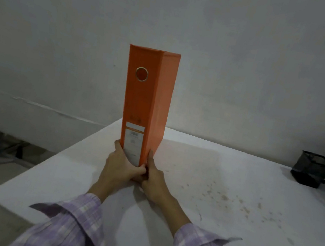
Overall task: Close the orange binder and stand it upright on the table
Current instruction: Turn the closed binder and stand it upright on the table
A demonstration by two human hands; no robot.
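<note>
The orange binder (144,102) stands upright and closed on the white table (220,198), its spine facing me with a metal finger ring near the top and a white label lower down. My left hand (121,165) wraps the lower left edge of the spine. On the other side my right hand (154,177) presses against the lower right edge, thumb up along the cover. Both hands meet at the binder's base, which they hide.
A black mesh pen holder (309,169) stands at the far right of the table, with a black stand behind it. The table's left edge runs diagonally close to the binder, with floor and cables beyond it. A white wall rises behind.
</note>
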